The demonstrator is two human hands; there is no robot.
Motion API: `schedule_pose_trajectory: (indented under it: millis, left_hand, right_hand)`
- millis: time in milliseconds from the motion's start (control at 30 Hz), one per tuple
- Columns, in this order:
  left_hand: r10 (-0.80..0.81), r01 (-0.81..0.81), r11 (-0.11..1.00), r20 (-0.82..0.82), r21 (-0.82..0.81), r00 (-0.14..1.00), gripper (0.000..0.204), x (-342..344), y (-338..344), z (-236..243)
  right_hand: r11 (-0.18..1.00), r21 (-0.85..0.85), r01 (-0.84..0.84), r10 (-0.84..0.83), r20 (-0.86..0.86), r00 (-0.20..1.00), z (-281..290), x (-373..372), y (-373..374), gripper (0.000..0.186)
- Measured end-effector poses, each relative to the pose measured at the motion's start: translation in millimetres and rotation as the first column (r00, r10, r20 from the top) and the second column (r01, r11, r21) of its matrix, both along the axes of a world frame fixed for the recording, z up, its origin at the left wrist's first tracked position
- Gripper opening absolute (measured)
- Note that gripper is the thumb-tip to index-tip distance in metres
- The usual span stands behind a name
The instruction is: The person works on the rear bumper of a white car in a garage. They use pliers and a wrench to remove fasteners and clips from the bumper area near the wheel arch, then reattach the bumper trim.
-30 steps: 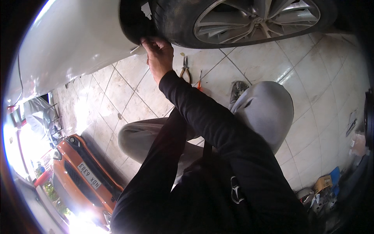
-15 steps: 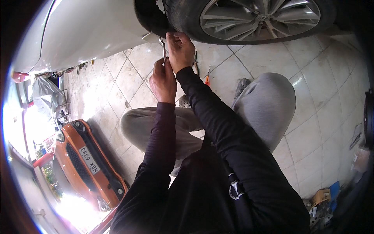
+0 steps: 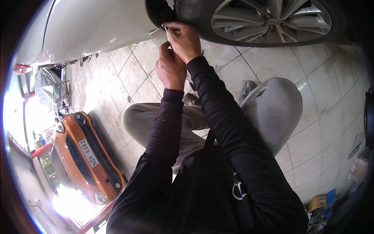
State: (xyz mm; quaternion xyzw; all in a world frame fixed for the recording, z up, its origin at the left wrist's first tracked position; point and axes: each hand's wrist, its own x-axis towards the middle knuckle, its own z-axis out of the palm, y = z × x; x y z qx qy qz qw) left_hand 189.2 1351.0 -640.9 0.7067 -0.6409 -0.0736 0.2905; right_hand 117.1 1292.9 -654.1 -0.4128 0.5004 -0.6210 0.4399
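Note:
My left hand is closed around the lower end of a slim metal wrench. The wrench's upper end reaches the lower edge of the black wheel-arch liner. My right hand is bent beside the wrench, its fingers curled close to the wrench's upper end. Whatever those fingers pinch is hidden. Just right of my hands stands the car's tyre with its silver alloy wheel. To the left the pale car body panel curves away.
I squat on a tiled floor, my grey-trousered knees either side of my arms. An orange car stands at the lower left. A cardboard box and clutter lie at the lower right. A grey cover hangs at the far left.
Both hands have moved slightly up in the picture, and the left has come closer to the right. The wrench sits higher by the liner. An orange-handled tool on the floor is now hidden.

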Motion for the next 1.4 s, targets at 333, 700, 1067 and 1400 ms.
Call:
schedule_pose_trajectory:
  millis: [333, 700, 1067, 1400]
  left_hand:
    - [-0.021, 0.164, 0.981, -0.778, 0.106, 0.628, 0.029, 0.5, 14.3, 5.6]
    - [0.072, 0.188, 0.965, -0.880, 0.180, 0.470, 0.024, 13.7, 6.1, -11.6]
    - [0.033, 0.100, 0.984, -0.704, 0.146, 0.709, 0.028, 21.0, 7.5, -34.0]
    - [0.088, -0.082, 0.995, -0.095, 0.059, 0.992, 0.019, 6.9, -57.0, -69.4]
  right_hand:
    - [0.981, -0.045, -0.189, 0.181, -0.140, 0.973, 0.6, -12.7, -8.5, 0.039]
    - [0.824, 0.215, -0.524, 0.534, 0.014, 0.845, 47.6, -37.7, -17.7, 0.047]
    - [0.680, 0.295, -0.671, 0.675, 0.105, 0.730, 43.9, -50.9, -29.9, 0.052]
    - [0.796, 0.197, -0.573, 0.599, -0.118, 0.792, 40.6, -43.2, -26.3, 0.046]
